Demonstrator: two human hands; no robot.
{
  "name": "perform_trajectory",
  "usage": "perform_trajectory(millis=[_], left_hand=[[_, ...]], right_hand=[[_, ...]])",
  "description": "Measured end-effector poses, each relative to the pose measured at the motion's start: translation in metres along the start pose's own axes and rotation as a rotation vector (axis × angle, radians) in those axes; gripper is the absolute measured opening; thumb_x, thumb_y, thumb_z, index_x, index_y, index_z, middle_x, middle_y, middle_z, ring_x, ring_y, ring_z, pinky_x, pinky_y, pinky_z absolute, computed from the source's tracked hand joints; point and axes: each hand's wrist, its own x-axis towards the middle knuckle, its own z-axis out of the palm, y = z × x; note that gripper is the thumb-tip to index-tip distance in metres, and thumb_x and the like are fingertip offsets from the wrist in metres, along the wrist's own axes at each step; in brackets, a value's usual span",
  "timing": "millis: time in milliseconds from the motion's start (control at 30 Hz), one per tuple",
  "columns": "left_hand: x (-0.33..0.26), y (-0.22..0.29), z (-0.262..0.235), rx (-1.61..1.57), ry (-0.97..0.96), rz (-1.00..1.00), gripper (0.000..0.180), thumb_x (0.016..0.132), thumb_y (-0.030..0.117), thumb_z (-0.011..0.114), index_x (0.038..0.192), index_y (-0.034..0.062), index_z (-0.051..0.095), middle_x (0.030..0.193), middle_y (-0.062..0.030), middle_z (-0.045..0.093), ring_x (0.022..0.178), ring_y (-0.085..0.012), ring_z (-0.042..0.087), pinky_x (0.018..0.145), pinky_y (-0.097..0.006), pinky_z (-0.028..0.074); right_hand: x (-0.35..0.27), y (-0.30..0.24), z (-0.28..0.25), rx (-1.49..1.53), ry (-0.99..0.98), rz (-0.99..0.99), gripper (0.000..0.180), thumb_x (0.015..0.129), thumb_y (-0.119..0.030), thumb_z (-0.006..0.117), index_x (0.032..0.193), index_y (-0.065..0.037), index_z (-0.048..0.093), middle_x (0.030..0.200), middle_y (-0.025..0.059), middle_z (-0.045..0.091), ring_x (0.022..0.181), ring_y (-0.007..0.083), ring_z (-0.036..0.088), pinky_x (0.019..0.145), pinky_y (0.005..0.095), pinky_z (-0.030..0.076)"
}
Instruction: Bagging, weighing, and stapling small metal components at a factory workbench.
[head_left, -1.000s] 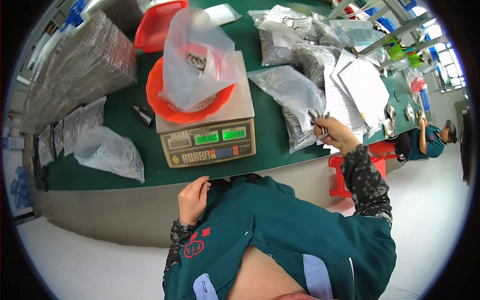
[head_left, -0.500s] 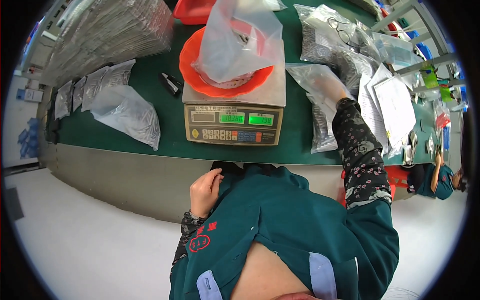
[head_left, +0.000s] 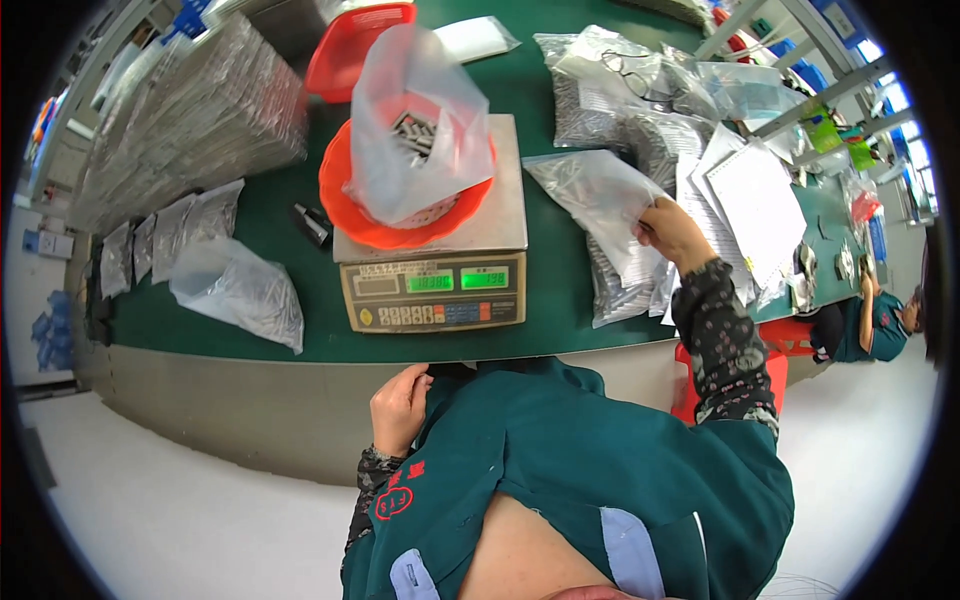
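My right hand (head_left: 672, 232) is closed on the edge of a clear plastic bag (head_left: 590, 190), which lies over filled bags at the right of the table. Down by my lap, my left hand (head_left: 398, 410) rests with its fingers curled in and nothing visible in them. In front of me stands a digital scale (head_left: 440, 290) with a lit green display. It carries an orange bowl (head_left: 345, 215) with a wavy rim. Inside the bowl stands an open clear bag (head_left: 400, 180) holding small metal cylindrical parts (head_left: 415, 135).
A filled clear bag (head_left: 240, 290) and several smaller packets (head_left: 190, 235) lie at left, before a wrapped stack (head_left: 200, 120). A black stapler (head_left: 311, 225) is beside the scale. Papers (head_left: 755, 210) and glasses (head_left: 625, 72) lie at right. A red tray (head_left: 360, 45) is behind. Another person (head_left: 880, 325) sits far right.
My right hand, earlier partly hidden behind the clear bag, has come back toward me and now grips its edge. The view has shifted, so the table sits lower. My left hand stays put.
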Motion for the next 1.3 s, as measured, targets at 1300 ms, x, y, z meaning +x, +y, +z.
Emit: perform_trajectory(millis=[1300], left_hand=[[0.02, -0.086, -0.116, 0.017, -0.166, 0.093, 0.012, 0.079, 0.003, 0.054, 0.091, 0.0024, 0.057, 0.073, -0.0105, 0.063, 0.065, -0.0207, 0.063, 0.059, -0.028, 0.049]], right_hand=[[-0.03, -0.167, 0.217, -0.599, -0.094, -0.595, 0.027, 0.088, -0.014, 0.04, 0.113, -0.004, 0.045, 0.106, 0.0108, 0.055, 0.088, 0.0159, 0.057, 0.074, 0.0271, 0.047]])
